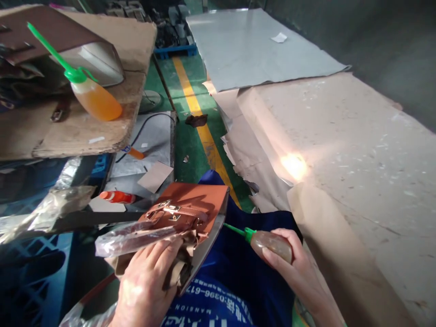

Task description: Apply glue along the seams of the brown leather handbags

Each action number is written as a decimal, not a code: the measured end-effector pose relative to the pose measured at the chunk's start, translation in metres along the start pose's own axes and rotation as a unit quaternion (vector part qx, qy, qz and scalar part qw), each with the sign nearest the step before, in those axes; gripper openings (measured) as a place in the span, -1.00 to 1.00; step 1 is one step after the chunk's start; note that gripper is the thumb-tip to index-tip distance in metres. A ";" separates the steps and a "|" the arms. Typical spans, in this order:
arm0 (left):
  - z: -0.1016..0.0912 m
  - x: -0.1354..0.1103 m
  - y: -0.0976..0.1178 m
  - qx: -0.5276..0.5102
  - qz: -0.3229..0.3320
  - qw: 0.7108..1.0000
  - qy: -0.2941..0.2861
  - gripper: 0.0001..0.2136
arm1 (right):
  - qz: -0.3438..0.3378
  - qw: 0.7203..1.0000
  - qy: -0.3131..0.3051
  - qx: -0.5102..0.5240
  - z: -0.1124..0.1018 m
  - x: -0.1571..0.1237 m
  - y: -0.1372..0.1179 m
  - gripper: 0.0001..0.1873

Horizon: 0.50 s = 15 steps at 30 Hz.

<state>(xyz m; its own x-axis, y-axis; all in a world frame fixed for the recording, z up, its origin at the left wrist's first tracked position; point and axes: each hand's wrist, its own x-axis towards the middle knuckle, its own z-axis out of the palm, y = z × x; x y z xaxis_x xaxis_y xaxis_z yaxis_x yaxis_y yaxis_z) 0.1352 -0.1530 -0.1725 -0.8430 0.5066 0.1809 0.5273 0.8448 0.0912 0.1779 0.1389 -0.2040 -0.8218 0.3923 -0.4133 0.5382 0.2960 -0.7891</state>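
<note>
A tan-brown handbag [194,197] with gold-coloured metal fittings lies tilted across my lap. Clear plastic wraps its handle [136,240]. My left hand [150,272] is closed on the handbag's near side, over some bunched brown material [182,263]. In my right hand [296,256] is a squeeze bottle [272,245] with brownish contents and a green nozzle. The nozzle points left, its tip close to the bag's grey edge [206,247]; whether it touches I cannot tell. Under both hands spreads a blue apron [231,272] with white lettering.
On the wooden table [41,141] at upper left stand a second squeeze bottle [97,102] with orange liquid and a dark brown bag [64,32]. A red-orange bottle [117,197] lies below it. Blue plastic crates [37,290] are at lower left. A paper-covered table [357,159] fills the right.
</note>
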 end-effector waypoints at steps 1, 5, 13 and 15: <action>0.001 0.000 0.000 -0.001 -0.001 1.000 -0.001 -0.61 | -0.001 1.000 0.002 -0.005 0.002 0.001 -0.002 -0.54; 0.002 -0.002 0.001 0.006 0.001 1.000 -0.005 -0.61 | -0.014 0.999 -0.019 -0.041 0.007 0.011 -0.003 -0.56; 0.013 -0.014 -0.003 -0.035 -0.001 0.999 0.014 -0.58 | -0.072 0.992 -0.063 -0.087 0.009 0.024 -0.001 -0.62; 0.018 -0.019 -0.005 -0.048 0.001 0.998 0.035 -0.58 | -0.046 0.990 -0.097 -0.089 0.005 0.019 -0.010 -0.63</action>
<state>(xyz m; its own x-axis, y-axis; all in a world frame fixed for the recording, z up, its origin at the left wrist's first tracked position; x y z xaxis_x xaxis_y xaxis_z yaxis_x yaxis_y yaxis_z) 0.1467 -0.1639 -0.1940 -0.8338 0.4927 0.2490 0.5400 0.8216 0.1826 0.1564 0.1387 -0.2066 -0.8800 0.1861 -0.4370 0.4697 0.4779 -0.7423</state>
